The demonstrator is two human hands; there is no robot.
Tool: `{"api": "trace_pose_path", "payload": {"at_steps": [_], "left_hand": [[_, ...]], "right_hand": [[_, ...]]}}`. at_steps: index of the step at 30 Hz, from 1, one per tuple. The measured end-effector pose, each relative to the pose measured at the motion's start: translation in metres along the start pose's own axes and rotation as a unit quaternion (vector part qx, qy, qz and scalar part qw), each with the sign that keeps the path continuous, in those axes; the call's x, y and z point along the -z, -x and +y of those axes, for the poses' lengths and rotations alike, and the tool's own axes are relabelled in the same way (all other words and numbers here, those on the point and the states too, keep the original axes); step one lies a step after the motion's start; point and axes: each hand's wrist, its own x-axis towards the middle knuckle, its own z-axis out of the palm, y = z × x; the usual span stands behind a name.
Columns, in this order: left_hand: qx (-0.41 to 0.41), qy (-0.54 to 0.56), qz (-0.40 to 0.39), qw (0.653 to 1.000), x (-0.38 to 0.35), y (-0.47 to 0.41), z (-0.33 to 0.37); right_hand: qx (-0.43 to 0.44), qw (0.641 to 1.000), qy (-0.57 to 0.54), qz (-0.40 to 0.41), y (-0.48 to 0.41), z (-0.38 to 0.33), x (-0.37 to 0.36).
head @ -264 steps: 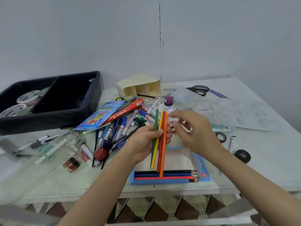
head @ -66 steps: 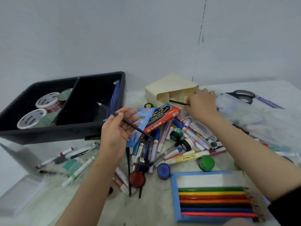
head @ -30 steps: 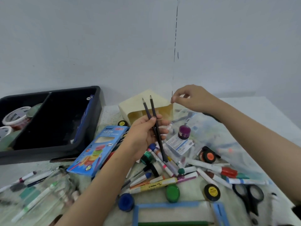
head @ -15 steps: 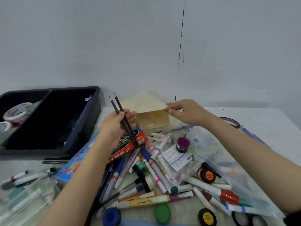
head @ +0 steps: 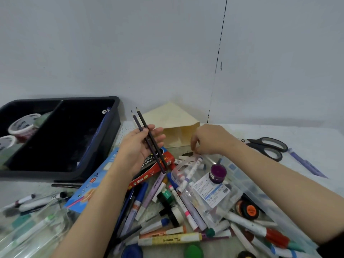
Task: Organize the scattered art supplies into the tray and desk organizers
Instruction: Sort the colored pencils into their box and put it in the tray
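1. The left hand [head: 141,146] is raised above the clutter. Its thumb and fingers grasp two dark pencils [head: 141,121] side by side, tips pointing up and away.
2. The pencils' lower ends hang over a red box [head: 149,170], which lies partly on a blue box [head: 96,183].
3. The right hand [head: 210,139] is lowered in front of the cream desk organizer [head: 175,125]. Its fingers are curled down at the top edge of a clear plastic bag [head: 214,192]; I cannot tell whether they grasp anything.
4. The organizer lies tipped over at the back of the worktop [head: 307,131], near the wall, with both hands in front of it.
5. The black tray [head: 113,127] sits to the left. Tape rolls [head: 24,123] lie in its left compartment, and a blue pouch [head: 98,138] leans against the inner wall of its right compartment.
6. Between the person and the organizer lies a dense heap of markers and pens, crossing one another. A yellow marker [head: 171,240] lies at the near edge of the heap.
7. A purple paint jar [head: 217,173] rests on the clear bag, just below the right wrist.
8. An orange-lidded pot [head: 248,210] lies beside the right forearm.
9. A green cap [head: 193,251] and a blue cap [head: 133,253] lie at the bottom edge of the view.
10. Black-handled scissors [head: 266,146] and a purple pen [head: 305,164] lie to the right, apart from the heap.
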Motion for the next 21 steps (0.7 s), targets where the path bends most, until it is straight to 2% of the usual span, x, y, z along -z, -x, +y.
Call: {"api": "trace_pose_path", "payload": {"at_steps": [6, 15, 21], "left_hand": [[0.002, 0.009, -0.003, 1.000, 0.002, 0.003, 0.002], [-0.004, 0.031, 0.005, 1.000, 0.006, 0.011, 0.005], [0.012, 0.054, -0.019, 0.998, 0.005, 0.023, 0.003]], "right_hand": [[0.015, 0.998, 0.053, 0.040, -0.006, 0.001, -0.012], [0.041, 0.997, -0.042, 0.056, 0.004, 0.006, -0.007], [-0.011, 0.995, -0.085, 0.054, 0.040, 0.023, 0.011]]}}
